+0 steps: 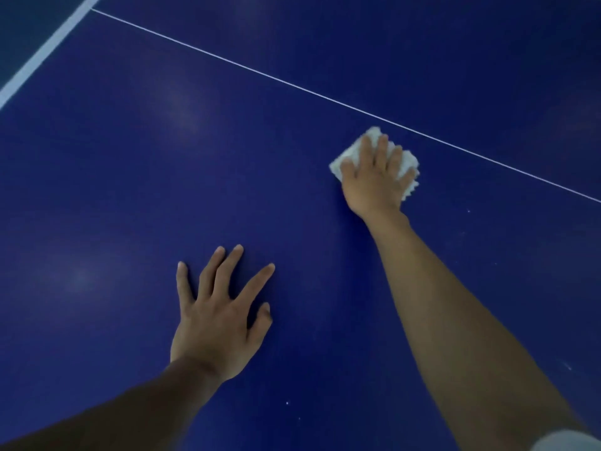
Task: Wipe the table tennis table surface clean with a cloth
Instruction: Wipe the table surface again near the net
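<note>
The dark blue table tennis table (136, 196) fills the view. My right hand (374, 180) lies flat on a folded white cloth (408, 164) and presses it onto the surface just below the thin white centre line (292, 84). Most of the cloth is hidden under my fingers; its edges show at the top, left and right. My left hand (221, 320) rests flat on the bare table, nearer to me and to the left, with fingers spread and nothing in it.
A wide white edge line (45, 48) runs along the table's border at the top left, with dark floor beyond it. A few small white specks (287, 402) lie on the surface near me and to the right.
</note>
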